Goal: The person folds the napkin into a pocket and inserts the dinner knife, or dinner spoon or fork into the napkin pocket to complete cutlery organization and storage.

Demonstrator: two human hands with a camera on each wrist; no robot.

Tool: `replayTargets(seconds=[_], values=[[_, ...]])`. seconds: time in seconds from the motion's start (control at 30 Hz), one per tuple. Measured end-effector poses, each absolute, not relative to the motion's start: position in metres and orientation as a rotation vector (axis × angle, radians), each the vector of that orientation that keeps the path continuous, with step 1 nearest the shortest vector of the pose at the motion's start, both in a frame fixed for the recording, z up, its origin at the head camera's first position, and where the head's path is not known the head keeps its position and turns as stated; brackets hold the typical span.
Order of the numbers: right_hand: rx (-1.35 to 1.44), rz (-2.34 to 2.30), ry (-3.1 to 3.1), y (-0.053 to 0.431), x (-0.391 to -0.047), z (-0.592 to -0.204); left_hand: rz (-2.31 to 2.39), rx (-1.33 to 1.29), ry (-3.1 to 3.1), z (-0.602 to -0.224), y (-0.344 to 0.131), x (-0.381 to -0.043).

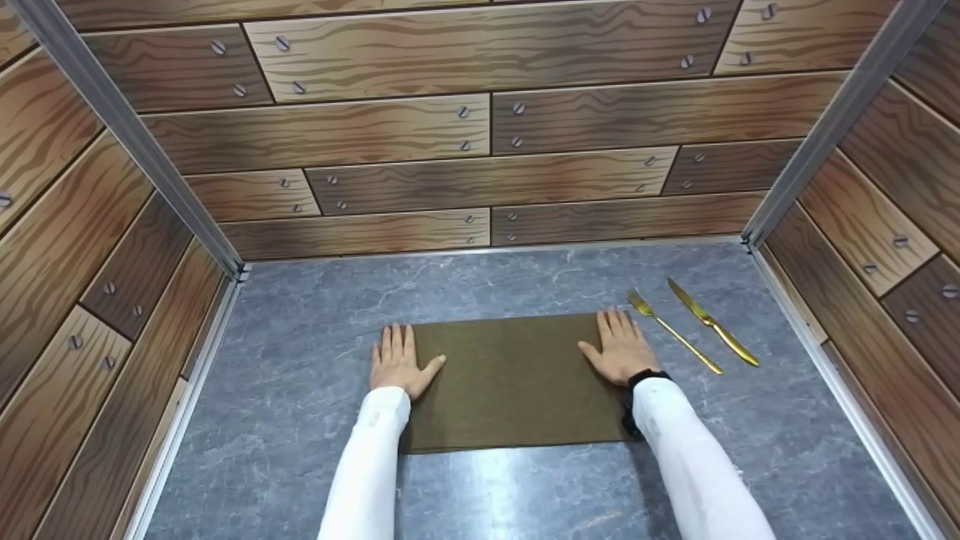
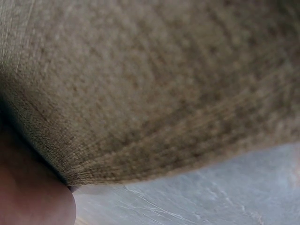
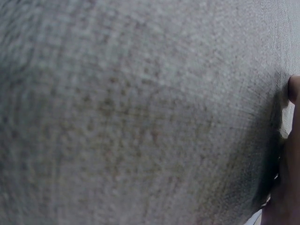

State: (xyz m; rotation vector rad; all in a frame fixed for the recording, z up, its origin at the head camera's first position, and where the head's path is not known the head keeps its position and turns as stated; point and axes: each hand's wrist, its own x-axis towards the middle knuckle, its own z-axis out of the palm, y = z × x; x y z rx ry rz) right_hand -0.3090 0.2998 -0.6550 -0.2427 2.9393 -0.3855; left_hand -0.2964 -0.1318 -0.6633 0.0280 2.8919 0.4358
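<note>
A brown woven cloth (image 1: 510,382) lies flat as a rectangle on the grey surface. My left hand (image 1: 397,362) rests on its left edge, fingers straight and pointing away, thumb spread inward over the cloth. On the opposite edge my right hand (image 1: 619,352) lies the same way, palm down with fingers extended. The weave of the cloth (image 2: 150,84) fills most of the left wrist view, with part of the left hand (image 2: 35,201) at the lower corner. Cloth (image 3: 140,112) also fills the right wrist view, where the right hand (image 3: 288,173) shows at the side.
A gold fork (image 1: 675,334) lies just right of my right hand, and a gold knife (image 1: 712,322) beyond it. The grey marbled tabletop (image 1: 300,420) is enclosed by wood-patterned panels (image 1: 480,172) at the back and both sides, with metal strips at the corners.
</note>
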Motion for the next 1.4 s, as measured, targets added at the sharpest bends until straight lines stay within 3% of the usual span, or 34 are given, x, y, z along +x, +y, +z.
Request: replayTargets(seconds=[1.0,1.4], values=[[-0.281,-0.347,3.073,0.297,-0.307,-0.630,0.408,0.044,2.931,-0.649,-0.134,-0.295],[-0.112,-0.468,3.031,0.304,-0.314,-0.615,0.372,0.028,2.993,-0.648,-0.128,-0.293]])
